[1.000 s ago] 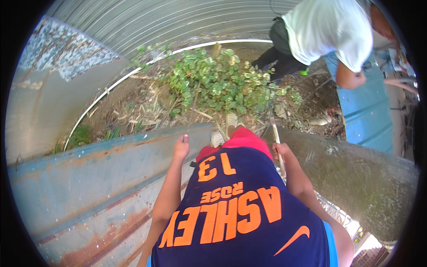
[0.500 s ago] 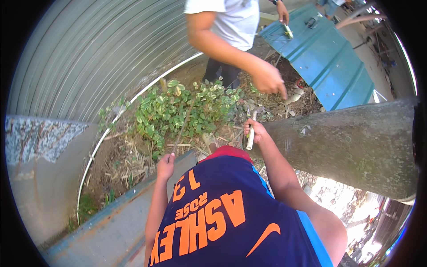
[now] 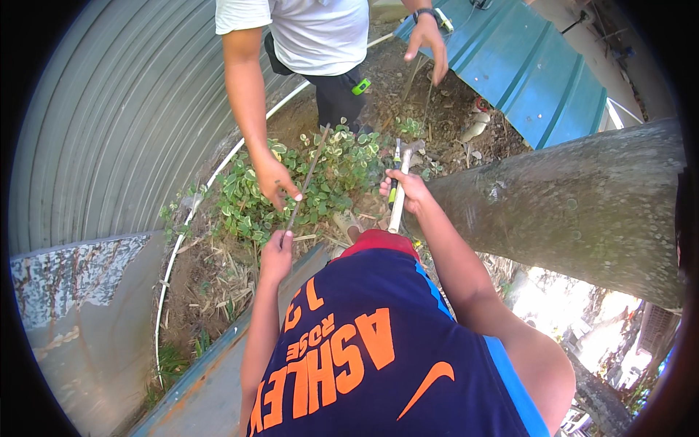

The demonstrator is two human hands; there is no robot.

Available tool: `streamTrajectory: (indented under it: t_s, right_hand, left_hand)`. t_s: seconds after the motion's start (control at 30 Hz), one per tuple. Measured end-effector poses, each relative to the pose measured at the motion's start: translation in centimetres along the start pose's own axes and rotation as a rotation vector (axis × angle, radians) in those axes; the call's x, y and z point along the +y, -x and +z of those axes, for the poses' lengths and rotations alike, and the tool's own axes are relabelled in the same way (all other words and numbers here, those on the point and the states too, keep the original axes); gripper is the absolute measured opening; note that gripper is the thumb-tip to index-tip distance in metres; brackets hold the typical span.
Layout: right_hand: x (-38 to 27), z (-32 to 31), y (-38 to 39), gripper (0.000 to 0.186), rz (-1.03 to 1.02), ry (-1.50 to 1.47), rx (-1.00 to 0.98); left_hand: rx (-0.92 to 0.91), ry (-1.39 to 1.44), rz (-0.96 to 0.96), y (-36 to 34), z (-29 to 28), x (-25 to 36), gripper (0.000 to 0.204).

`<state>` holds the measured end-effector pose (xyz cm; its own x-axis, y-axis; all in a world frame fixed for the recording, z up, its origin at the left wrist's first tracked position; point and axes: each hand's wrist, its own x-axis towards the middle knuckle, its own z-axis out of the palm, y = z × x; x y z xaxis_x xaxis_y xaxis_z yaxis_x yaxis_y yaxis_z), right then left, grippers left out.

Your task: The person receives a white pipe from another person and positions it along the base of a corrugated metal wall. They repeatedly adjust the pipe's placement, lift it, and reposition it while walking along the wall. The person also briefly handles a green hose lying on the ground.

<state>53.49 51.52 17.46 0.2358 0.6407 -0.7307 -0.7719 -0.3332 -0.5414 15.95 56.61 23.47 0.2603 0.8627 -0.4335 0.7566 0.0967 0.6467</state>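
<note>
While our left hand (image 3: 277,256) pinched a thin, straight, grey rod (image 3: 312,171) reaching over the cream-edged green leafy shrub (image 3: 247,200), our right hand (image 3: 409,189) was wrapped around a pale-handled hammer (image 3: 397,207) and a slim black-and-green tool (image 3: 394,193). Hammer pointed head-first away from us, left of the thick, mottled grey-brown cylinder (image 3: 561,211). A co-worker's lowered hand (image 3: 274,178) hung right beside the rod; we couldn't tell if it touched. Blue ribbed sheet (image 3: 520,73) lay beyond the cylinder.

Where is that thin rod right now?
In the head view, the thin rod sits left of centre, held in the left hand, reaching across the leafy plant, beside a co-worker's hand.
</note>
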Motion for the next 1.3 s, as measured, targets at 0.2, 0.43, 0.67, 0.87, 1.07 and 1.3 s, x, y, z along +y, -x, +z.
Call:
streamTrajectory:
  t_s: [0.2, 0.43, 0.67, 0.87, 1.07, 1.3]
  right_hand:
    - [-1.5, 2.8, -0.7, 0.018, 0.025, 0.067, -0.060]
    - [-3.2, 3.3, -1.6, 0.017, 0.028, 0.072, -0.142]
    - [-8.9, 4.3, -2.7, 0.022, -0.161, -0.023, -0.244]
    - [-16.5, 4.3, -2.1, 0.050, -0.555, -0.449, -0.452]
    - [-7.1, 1.0, 0.3, 0.045, -0.492, 0.168, 0.042]
    - [6.2, 5.0, 10.6, 0.059, -0.577, 0.478, -0.329]
  left_hand:
    - [0.027, 0.026, 0.042, -1.9, -0.8, 2.6, 0.039]
    - [-0.141, 0.250, -0.016, -6.1, -0.4, 7.0, 0.048]
    - [-0.189, 0.367, -0.189, -10.4, -1.0, 7.7, 0.077]
    - [-0.128, 0.253, -0.061, -10.6, -0.7, -0.1, 0.036]
    - [-0.322, 0.366, 0.124, -7.4, 3.1, 5.4, 0.026]
    - [-0.383, 0.798, 0.219, -6.7, 9.7, 16.4, 0.024]
